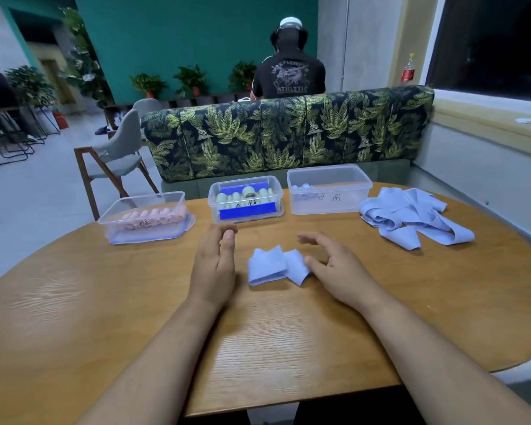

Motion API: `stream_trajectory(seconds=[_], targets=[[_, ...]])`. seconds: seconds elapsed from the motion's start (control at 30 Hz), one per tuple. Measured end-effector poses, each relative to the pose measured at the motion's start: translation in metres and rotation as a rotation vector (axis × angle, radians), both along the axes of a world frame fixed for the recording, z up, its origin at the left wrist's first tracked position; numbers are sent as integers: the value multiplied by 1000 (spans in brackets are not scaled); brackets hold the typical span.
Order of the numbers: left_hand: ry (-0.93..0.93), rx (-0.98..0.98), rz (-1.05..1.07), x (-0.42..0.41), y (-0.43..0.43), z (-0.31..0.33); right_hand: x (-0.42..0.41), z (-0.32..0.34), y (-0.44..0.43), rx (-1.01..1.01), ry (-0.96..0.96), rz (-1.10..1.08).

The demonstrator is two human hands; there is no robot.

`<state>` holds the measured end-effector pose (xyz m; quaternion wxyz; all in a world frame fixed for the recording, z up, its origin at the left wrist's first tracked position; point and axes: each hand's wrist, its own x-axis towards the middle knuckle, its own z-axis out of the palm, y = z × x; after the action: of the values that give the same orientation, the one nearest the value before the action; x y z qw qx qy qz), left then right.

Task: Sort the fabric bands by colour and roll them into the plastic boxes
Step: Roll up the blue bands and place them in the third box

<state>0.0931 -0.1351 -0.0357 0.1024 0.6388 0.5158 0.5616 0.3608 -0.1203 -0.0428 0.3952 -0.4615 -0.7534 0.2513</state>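
Note:
A folded light-blue fabric band [276,265] lies on the wooden table [288,348] between my hands. My left hand [216,265] hovers just left of it, fingers straight, holding nothing. My right hand [334,265] is just right of it, fingers spread and relaxed, thumb close to the band's right end. At the back stand three clear plastic boxes: the left box [144,220] holds pink rolls, the middle box [246,199] holds pale green rolls, the right box [328,188] holds a few light-blue rolls. A heap of loose light-blue bands [411,216] lies at the right.
A leaf-patterned sofa [288,133] backs the table's far side, with a person standing behind it. A grey chair [117,154] stands at the left. The wall and window ledge run along the right. Bare tabletop surrounds my forearms.

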Motion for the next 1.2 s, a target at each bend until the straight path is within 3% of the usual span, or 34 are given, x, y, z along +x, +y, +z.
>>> stream_trajectory(seconds=[0.13,0.23,0.3,0.37,0.47,0.6,0.7,0.87,1.03,1.2], targets=[[113,-76,-42,0,1,-3,-2,-10,2,49,-149,55],[463,-105,-234,11,-6,-6,-7,-16,3,66,-279,60],[670,-123,-281,21,-7,-10,-6,-16,5,81,-259,45],[739,-165,-247,28,-3,-14,-5,-14,7,65,-176,43],[584,-203,-224,24,-1,-14,-4,-14,10,30,-26,-58],[87,-316,-178,5,0,-6,7,-15,18,38,63,-383],[-166,-312,-125,-12,4,0,12,-15,18,2,67,-428],[-159,-341,-104,-21,2,3,6,-11,13,-18,50,-369],[33,-460,134,-25,-1,8,10,-8,9,13,-162,-371],[-104,-530,121,-44,-4,14,16,-11,10,-53,-344,-313]])
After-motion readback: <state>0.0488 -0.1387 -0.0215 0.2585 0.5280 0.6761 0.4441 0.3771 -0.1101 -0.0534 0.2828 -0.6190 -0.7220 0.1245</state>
